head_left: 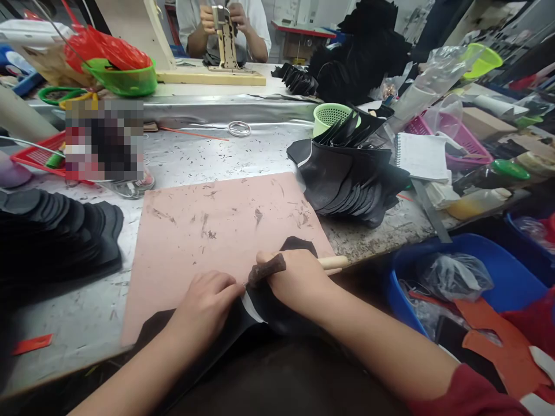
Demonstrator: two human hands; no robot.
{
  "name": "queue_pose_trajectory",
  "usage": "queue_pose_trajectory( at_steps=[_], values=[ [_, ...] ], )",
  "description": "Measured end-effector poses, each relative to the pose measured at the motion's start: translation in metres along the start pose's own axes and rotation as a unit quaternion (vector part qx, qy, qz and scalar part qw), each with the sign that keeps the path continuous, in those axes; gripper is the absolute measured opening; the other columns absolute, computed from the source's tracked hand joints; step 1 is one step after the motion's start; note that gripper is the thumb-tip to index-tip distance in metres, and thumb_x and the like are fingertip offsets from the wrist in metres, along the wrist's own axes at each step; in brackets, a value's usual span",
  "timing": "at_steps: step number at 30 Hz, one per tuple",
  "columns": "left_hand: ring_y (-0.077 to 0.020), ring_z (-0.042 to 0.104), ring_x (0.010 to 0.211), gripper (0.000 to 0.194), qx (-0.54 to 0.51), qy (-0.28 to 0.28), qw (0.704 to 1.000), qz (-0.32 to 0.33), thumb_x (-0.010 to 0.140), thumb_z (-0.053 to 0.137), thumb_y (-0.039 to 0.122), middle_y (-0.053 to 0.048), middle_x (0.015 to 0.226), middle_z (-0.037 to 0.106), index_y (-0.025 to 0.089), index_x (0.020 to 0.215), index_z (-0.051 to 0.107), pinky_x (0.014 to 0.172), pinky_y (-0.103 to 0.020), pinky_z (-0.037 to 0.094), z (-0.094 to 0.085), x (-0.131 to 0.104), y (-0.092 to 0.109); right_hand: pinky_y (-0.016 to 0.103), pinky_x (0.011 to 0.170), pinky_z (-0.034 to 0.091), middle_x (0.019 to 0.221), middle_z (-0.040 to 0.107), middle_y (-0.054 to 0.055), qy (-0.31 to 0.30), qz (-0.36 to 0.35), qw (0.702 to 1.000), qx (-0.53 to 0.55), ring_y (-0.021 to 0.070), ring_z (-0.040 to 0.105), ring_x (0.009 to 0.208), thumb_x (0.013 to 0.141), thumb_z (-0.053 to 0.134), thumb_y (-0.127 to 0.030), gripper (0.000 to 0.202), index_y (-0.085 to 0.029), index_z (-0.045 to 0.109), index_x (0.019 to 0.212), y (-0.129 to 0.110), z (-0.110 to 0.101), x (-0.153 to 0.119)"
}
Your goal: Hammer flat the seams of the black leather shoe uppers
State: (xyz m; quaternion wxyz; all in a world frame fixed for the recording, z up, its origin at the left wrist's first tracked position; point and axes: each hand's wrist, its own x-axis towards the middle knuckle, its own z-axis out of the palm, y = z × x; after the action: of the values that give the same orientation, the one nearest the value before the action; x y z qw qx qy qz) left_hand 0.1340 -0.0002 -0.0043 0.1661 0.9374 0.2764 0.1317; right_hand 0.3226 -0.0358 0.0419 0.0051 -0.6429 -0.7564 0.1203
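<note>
My right hand (299, 280) is wrapped around a hammer; its dark brown head (267, 270) shows past the fingers and its pale wooden handle (333, 263) sticks out behind. Below the head lies a black leather piece (248, 319) with a whitish strip (254, 306) along it. My left hand (210, 297) is closed at the edge of this leather, fingertips close to the hammer head. A pink board (203, 231) lies under the work, and part of the leather hangs over the table's front edge. The left fingertips are partly hidden.
Stacked black pieces stand at left (65, 237) and right (347, 173). A green basket (332, 115), a notebook (422, 156) and a red tray (41, 150) edge the table. A blue tub (403, 289) sits at lower right. Across the bench a person (255, 34) works at a machine (226, 43).
</note>
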Motion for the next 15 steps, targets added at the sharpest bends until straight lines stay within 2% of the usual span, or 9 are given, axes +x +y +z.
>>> queue_pose_trajectory(
  at_steps=[4, 7, 9, 12, 15],
  values=[
    [-0.0164, 0.052, 0.077, 0.026, -0.007, 0.009, 1.000, 0.022, 0.086, 0.036, 0.011, -0.004, 0.082, 0.060, 0.019, 0.093, 0.059, 0.071, -0.030, 0.040, -0.002, -0.006, -0.003, 0.026, 0.047, 0.022, 0.066, 0.063, -0.001, 0.017, 0.001, 1.000, -0.009, 0.0151, 0.058, 0.059, 0.082, 0.043, -0.020, 0.012, -0.023, 0.055, 0.085, -0.004, 0.000, 0.000],
    [-0.0155, 0.051, 0.074, 0.024, -0.018, 0.030, 0.999, 0.036, 0.087, 0.036, 0.012, -0.004, 0.080, 0.059, 0.017, 0.087, 0.060, 0.069, -0.028, 0.039, -0.002, -0.010, -0.007, 0.027, 0.046, 0.021, 0.064, 0.063, -0.001, -0.008, -0.008, 1.000, -0.018, 0.0146, 0.058, 0.058, 0.081, 0.042, -0.017, 0.014, -0.022, 0.055, 0.084, -0.009, 0.000, 0.000],
    [-0.0154, 0.050, 0.075, 0.026, -0.006, 0.032, 0.998, 0.049, 0.088, 0.035, 0.011, -0.003, 0.079, 0.059, 0.018, 0.091, 0.060, 0.070, -0.028, 0.038, -0.001, -0.011, -0.010, 0.027, 0.046, 0.021, 0.064, 0.062, -0.001, -0.009, -0.005, 1.000, -0.029, 0.0146, 0.057, 0.058, 0.081, 0.043, -0.017, 0.014, -0.022, 0.055, 0.082, -0.011, 0.000, 0.000],
    [-0.0156, 0.049, 0.077, 0.028, 0.002, 0.007, 0.998, 0.059, 0.088, 0.036, 0.010, -0.003, 0.080, 0.058, 0.021, 0.099, 0.060, 0.072, -0.029, 0.037, -0.003, -0.013, -0.013, 0.027, 0.048, 0.023, 0.068, 0.063, 0.000, 0.005, -0.002, 0.999, -0.037, 0.0149, 0.057, 0.060, 0.082, 0.042, -0.019, 0.014, -0.022, 0.055, 0.084, -0.015, 0.000, -0.001],
    [-0.0164, 0.049, 0.079, 0.030, 0.010, -0.031, 0.997, 0.068, 0.086, 0.038, 0.008, -0.003, 0.082, 0.058, 0.023, 0.101, 0.060, 0.073, -0.030, 0.036, -0.009, -0.013, -0.017, 0.026, 0.048, 0.024, 0.068, 0.064, 0.001, -0.023, -0.017, 0.998, -0.054, 0.0152, 0.057, 0.060, 0.082, 0.041, -0.017, 0.015, -0.021, 0.055, 0.083, -0.019, -0.001, -0.001]
  ],
)
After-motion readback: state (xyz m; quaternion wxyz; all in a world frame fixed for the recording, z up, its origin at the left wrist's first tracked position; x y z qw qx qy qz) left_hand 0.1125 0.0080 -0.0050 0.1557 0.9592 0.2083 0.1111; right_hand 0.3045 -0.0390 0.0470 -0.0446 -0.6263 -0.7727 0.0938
